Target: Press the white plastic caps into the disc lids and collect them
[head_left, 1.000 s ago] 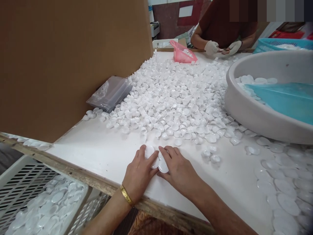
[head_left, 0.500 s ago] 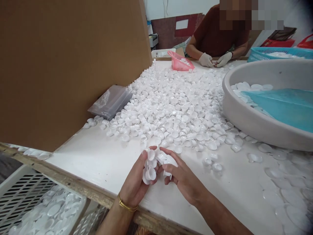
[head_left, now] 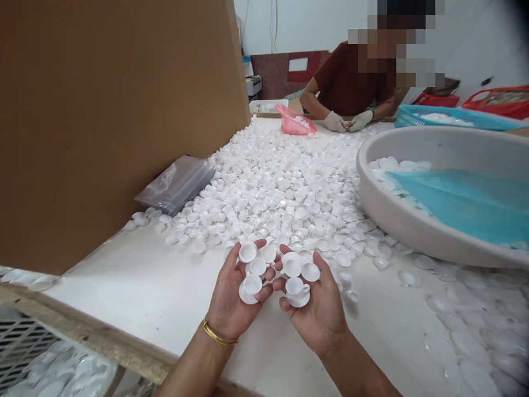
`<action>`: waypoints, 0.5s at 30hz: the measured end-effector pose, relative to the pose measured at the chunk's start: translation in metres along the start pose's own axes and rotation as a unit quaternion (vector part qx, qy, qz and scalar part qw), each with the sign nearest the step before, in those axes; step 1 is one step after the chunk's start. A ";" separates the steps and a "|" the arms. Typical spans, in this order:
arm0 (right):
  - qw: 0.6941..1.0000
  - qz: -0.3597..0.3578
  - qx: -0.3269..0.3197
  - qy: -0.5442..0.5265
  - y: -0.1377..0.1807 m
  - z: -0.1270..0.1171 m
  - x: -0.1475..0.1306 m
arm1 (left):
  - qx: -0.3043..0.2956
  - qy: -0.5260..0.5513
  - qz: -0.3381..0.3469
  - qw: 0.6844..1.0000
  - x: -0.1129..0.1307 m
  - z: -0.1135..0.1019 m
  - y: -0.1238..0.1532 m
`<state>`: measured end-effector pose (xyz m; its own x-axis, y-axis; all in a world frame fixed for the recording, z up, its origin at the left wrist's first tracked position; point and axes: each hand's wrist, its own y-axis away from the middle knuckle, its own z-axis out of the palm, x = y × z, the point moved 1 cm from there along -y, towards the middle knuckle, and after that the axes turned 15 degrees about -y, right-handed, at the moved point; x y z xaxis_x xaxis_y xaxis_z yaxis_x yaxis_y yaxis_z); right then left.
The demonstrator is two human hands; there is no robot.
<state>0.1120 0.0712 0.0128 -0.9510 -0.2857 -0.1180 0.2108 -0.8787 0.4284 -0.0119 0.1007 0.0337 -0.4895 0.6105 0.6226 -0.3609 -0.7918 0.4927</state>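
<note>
My left hand is turned palm up above the white table, fingers curled under several tiny white cups on saucers. My right hand is palm up beside it, cradling three more small white cups on saucers. The two hands touch at the fingertips. A gold bangle sits on my left wrist. Just beyond the hands spreads a big heap of the same white cups.
A tall brown cardboard wall stands at left with clear plastic bags at its foot. A grey round basin holding a blue scoop sits at right. A gloved person works at the far end near a pink scoop. Flat saucers lie at lower right.
Both hands have lifted off the table and turned palm up, with the small cups and saucers gathered in them. The camera has tilted upward.
</note>
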 end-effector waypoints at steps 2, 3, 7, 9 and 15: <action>1.000 -0.013 0.000 -0.019 -0.001 0.002 -0.007 | -0.019 -0.018 0.003 1.000 0.002 0.010 -0.008; 1.000 -0.019 0.001 -0.025 -0.002 0.002 -0.010 | -0.029 -0.029 0.005 0.999 0.003 0.015 -0.012; 0.998 -0.048 0.016 -0.039 -0.005 0.004 -0.021 | -0.050 -0.060 0.010 0.997 0.005 0.027 -0.028; 0.997 -0.054 0.016 -0.046 -0.005 0.004 -0.024 | -0.058 -0.067 0.008 0.996 0.006 0.028 -0.032; 0.998 -0.043 -0.008 -0.041 -0.007 0.001 -0.018 | -0.047 -0.062 0.011 0.997 0.004 0.019 -0.035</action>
<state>0.1271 0.0831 0.0128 -0.9808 -0.1778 -0.0802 0.1308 -0.9047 0.4055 0.0144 0.1311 0.0307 -0.3988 0.5853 0.7060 -0.4266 -0.7999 0.4222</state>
